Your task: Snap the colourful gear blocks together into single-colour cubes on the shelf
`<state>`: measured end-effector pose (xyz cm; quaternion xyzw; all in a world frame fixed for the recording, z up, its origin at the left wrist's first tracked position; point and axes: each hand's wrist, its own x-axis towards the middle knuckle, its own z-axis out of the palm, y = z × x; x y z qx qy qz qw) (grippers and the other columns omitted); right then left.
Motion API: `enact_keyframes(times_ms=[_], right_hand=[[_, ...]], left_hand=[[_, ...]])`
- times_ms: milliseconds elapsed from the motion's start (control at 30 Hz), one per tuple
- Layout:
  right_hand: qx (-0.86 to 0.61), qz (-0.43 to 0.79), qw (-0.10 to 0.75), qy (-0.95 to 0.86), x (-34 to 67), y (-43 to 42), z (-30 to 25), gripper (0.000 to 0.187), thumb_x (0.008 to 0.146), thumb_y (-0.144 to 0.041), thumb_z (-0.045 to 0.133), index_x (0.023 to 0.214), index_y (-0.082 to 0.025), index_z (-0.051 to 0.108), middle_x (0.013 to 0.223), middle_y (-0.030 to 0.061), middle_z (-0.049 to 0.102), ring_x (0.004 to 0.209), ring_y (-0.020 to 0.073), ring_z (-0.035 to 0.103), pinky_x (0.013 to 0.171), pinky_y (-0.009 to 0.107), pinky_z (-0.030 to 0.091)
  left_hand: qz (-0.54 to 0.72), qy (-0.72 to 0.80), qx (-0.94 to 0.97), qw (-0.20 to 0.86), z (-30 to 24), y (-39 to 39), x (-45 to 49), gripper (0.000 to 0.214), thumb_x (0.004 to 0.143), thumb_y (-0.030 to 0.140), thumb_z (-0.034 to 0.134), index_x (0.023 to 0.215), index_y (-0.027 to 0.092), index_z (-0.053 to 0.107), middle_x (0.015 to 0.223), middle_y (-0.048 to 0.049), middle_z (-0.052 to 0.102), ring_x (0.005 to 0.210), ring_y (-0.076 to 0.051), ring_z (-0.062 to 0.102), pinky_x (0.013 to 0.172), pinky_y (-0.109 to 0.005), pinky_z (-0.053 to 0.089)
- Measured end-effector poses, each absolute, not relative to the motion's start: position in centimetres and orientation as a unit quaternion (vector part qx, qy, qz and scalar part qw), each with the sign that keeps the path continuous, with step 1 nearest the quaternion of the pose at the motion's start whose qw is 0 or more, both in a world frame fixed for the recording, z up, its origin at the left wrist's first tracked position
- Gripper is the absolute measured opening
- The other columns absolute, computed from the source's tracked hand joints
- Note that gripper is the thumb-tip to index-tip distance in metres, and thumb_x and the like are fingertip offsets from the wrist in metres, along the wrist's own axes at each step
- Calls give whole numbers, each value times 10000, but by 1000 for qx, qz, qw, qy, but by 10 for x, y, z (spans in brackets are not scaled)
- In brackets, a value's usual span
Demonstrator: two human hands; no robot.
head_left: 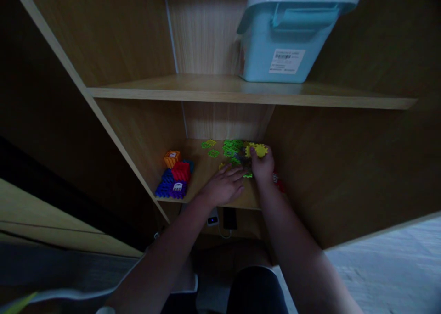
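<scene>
My right hand (pixel 263 165) is closed on some yellow toothed building pieces (pixel 258 150), held above the right part of the lower shelf. My left hand (pixel 225 185) lies palm down near the shelf's front, fingers stretched out over loose pieces; what is under them is hidden. Just behind both hands is a heap of green toothed pieces (pixel 232 147). Left of the heap, a few flat green and yellow pieces (pixel 208 143) lie on the wood. Something red (pixel 277 180) is partly hidden behind my right wrist.
Several block cubes, among them a red cube (pixel 181 171) and an orange cube (pixel 172 158), are stacked at the shelf's left. The upper shelf (pixel 206 92) carries a light blue lidded box (pixel 289 38). Below, a dark phone-like object (pixel 229 218) lies beside a cable.
</scene>
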<state>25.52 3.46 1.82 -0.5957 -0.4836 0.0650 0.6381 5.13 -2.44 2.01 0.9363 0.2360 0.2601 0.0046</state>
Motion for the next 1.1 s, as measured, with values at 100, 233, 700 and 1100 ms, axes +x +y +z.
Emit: enact_keyframes(times_ms=[100,233,700,1100], right_hand=[[-601,43,638,-480,256,31,22,553,978,-666,618,1234,-176,641,1142,159,783,1010,278,758,916,396,616],[-604,13,674,-425,260,29,25,550,1011,-655,580,1277,-175,612,1182,176,768,1043,297,766,932,426,629],[-619,15,668,-414,262,24,31,551,1064,-589,473,1429,-178,509,1351,230,688,1277,332,695,1082,482,573],[-460,254,688,-501,244,34,23,628,874,-705,732,1272,-248,567,1183,84,757,941,244,759,692,364,675]], left_hand=[[262,241,934,16,22,-26,60,351,1014,229,655,1352,232,748,1552,-128,668,1520,-290,553,1337,-553,345],[252,271,929,17,27,-26,70,408,996,180,643,1396,208,719,1490,-158,698,1454,-319,587,1245,-546,430],[295,367,877,93,62,39,117,179,982,229,618,953,217,795,949,-116,782,1053,-328,708,1057,-504,531],[426,349,801,236,57,66,85,400,1007,316,704,1385,191,657,1232,-113,793,1120,-244,747,1036,-377,574]])
